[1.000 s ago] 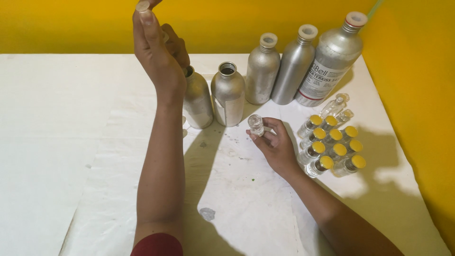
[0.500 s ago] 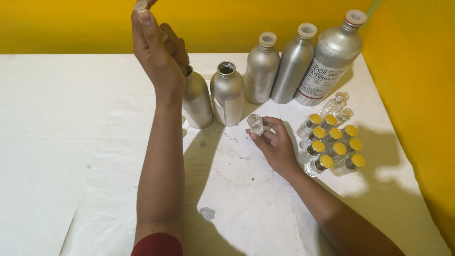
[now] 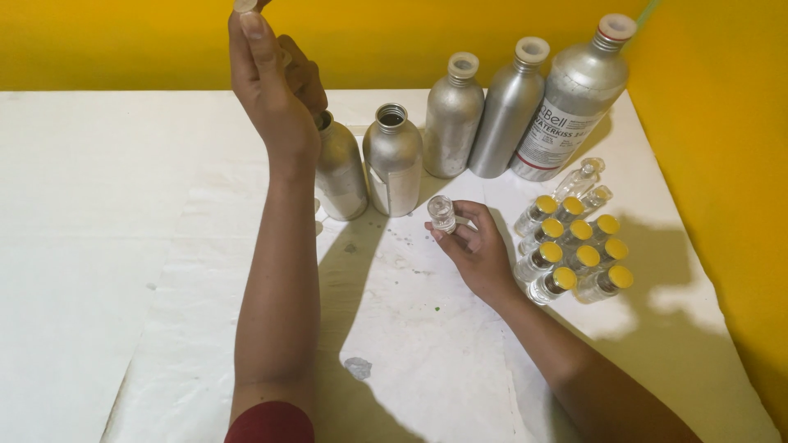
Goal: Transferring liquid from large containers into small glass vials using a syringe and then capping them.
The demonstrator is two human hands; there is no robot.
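Fingers of the right hand (image 3: 476, 246) curl around a small clear glass vial (image 3: 442, 213), which has no cap and stands upright in the grip, just above the white paper-covered worktop (image 3: 98, 246). Fingers of the left hand (image 3: 275, 90) are raised high at the top edge of the view and pinch a small pale round piece (image 3: 245, 5); it is partly cut off by the frame, so what it is cannot be told. The left forearm runs straight up the middle of the view, with a dark red sleeve (image 3: 271, 422) at its lower end.

Behind the left hand stands a silver metal bottle (image 3: 341, 176), partly hidden by the wrist, and just beside it stands a second short silver metal bottle with an open neck (image 3: 393, 160). Further right, along the yellow wall (image 3: 492, 25), stand two taller silver metal bottles with white caps (image 3: 453, 119) and (image 3: 507, 115), and a large silver metal bottle with a printed label and a white and red cap (image 3: 574, 102), which leans against its neighbour.

To the right of the right hand sits a cluster of small clear glass vials with yellow caps (image 3: 574, 250), packed close together. Two uncapped clear vials (image 3: 584, 184) lie just behind that cluster, near the large bottle. Small dark specks and a grey stain (image 3: 359, 368) mark the paper.
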